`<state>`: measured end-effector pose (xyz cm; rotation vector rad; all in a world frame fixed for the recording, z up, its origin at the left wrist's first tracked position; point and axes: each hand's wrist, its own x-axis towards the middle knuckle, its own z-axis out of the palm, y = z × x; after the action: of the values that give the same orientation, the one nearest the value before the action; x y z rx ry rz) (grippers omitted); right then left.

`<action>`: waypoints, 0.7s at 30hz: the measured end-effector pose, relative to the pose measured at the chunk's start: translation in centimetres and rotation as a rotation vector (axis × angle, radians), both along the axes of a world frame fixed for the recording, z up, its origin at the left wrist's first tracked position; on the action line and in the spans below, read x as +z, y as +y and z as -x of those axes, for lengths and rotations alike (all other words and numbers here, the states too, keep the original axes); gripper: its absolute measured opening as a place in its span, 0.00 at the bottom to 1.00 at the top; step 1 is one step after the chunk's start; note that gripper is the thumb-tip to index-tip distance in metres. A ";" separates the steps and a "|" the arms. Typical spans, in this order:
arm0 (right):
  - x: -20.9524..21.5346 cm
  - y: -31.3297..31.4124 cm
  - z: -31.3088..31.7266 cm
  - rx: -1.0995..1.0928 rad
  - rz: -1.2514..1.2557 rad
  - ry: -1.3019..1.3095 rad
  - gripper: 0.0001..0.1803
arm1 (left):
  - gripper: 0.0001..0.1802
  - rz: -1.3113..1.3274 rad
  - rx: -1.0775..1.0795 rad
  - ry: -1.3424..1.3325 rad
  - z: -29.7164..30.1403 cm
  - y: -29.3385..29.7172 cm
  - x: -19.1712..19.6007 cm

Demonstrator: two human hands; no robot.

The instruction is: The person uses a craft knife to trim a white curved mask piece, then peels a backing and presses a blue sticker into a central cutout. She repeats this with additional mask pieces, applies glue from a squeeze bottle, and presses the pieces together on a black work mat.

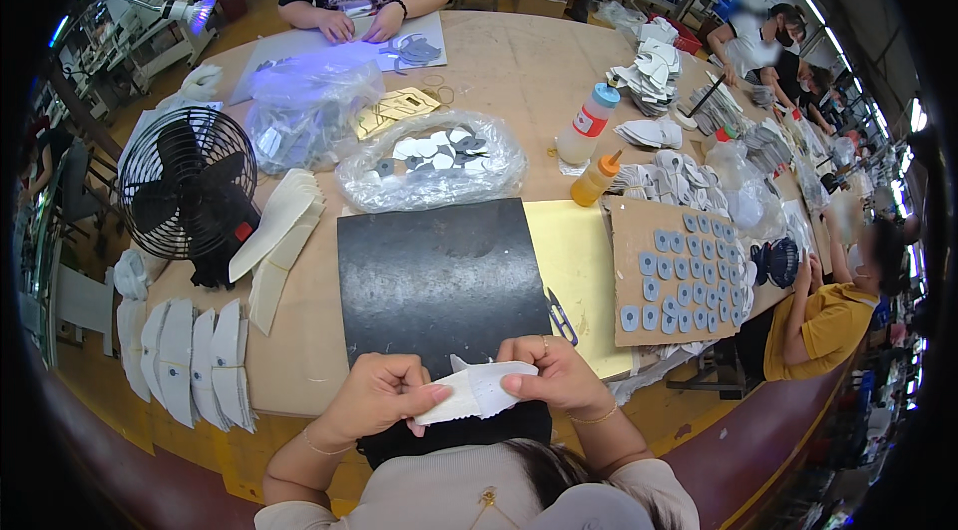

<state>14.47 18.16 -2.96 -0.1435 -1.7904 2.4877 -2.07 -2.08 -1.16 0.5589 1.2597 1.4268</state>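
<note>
A small white cut piece of material (477, 392) is stretched between my two hands, close to my body at the table's near edge. My left hand (391, 390) is closed on its left end, thumb on top. At the other end, my right hand (557, 375) pinches it between thumb and fingers. A seam or fold runs across its middle, and its lower edge looks jagged. Just beyond my hands lies a black rubber mat (439, 270). Small dark thread snips (561, 316) rest beside the mat's right edge, on a yellow sheet (574, 261).
A cardboard sheet (631, 280) with rows of grey patches lies right. Ahead sit a plastic bag of cut pieces (439, 156), a white bottle (587, 126) and an orange-capped glue bottle (596, 181). A black fan (185, 186) and white stacks (185, 360) stand left. Co-workers sit across and right.
</note>
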 end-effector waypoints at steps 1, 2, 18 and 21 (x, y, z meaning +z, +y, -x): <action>0.0 0.2 -0.1 -0.007 0.008 -0.014 0.20 | 0.17 0.004 0.012 0.000 0.0 0.0 0.1; 0.0 0.3 -0.3 -0.019 0.027 -0.029 0.20 | 0.17 0.005 0.016 0.000 0.0 0.0 0.1; -1.6 0.8 0.5 -0.212 0.190 -0.046 0.18 | 0.18 -0.041 0.119 -0.037 0.8 1.5 -0.9; -1.1 0.7 0.1 -0.218 0.177 -0.077 0.18 | 0.18 -0.037 0.138 -0.049 0.4 1.0 -0.8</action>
<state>14.34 18.88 -4.03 -0.4256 -1.4862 2.5081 -2.46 -1.06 -1.99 0.4664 1.2544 1.5720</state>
